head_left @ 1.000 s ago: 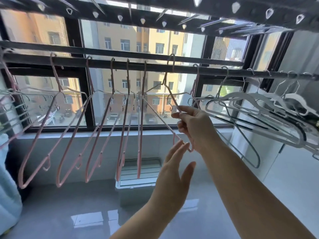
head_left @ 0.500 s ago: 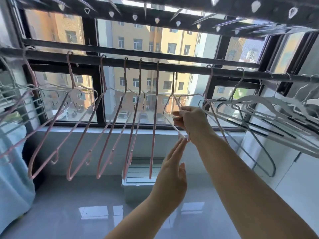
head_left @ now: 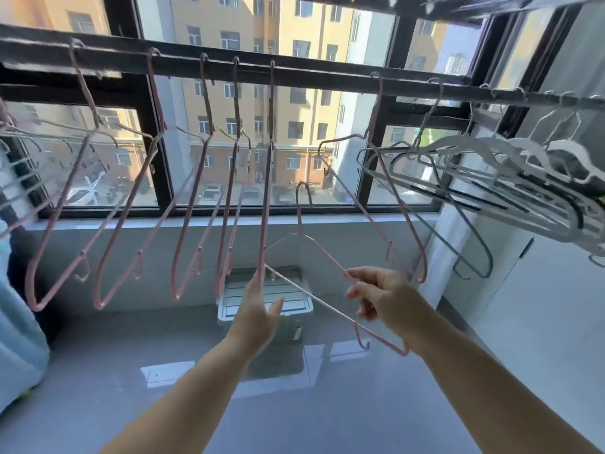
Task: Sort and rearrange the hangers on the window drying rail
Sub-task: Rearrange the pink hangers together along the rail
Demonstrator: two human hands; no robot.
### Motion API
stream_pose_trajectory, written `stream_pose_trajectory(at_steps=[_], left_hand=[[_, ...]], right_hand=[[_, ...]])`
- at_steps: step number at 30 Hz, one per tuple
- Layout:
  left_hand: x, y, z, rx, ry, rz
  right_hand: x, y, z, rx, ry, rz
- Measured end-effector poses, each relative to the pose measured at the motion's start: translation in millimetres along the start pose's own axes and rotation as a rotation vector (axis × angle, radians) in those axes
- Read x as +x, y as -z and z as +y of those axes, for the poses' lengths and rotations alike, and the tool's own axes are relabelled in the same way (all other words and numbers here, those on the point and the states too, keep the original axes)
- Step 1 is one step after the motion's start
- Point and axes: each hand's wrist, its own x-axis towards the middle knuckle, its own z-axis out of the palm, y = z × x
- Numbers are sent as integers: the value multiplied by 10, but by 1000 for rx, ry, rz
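A dark drying rail (head_left: 314, 77) runs across the window. Several pink wire hangers (head_left: 196, 178) hang from it on the left and middle, and one more pink hanger (head_left: 389, 178) hangs right of centre. Grey and white hangers (head_left: 510, 178) are bunched at the right end. My right hand (head_left: 383, 296) grips a loose pink hanger (head_left: 314, 250) by its shoulder wire, held below the rail with its hook free in the air. My left hand (head_left: 258, 309) is open, fingers up, touching that hanger's lower bar beside a hanging pink one.
A white lidded storage box (head_left: 265, 299) sits on the glossy floor under the window sill (head_left: 229, 221). Light blue fabric (head_left: 16, 322) hangs at the left edge. More grey hangers (head_left: 26, 158) cluster at the far left. A white wall stands at the right.
My right hand has lifted the pink hanger off the rail and brought it down and toward me. My left hand has stayed open near it. The view has tilted down.
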Motion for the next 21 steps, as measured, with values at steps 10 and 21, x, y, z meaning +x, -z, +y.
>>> stream_pose_trajectory(at_steps=[10, 21], left_hand=[[-194, 615, -789, 355, 66, -74], [-559, 906, -684, 96, 25, -76]], right_hand=[[-452, 374, 607, -574, 194, -125], [-125, 151, 908, -696, 221, 122]])
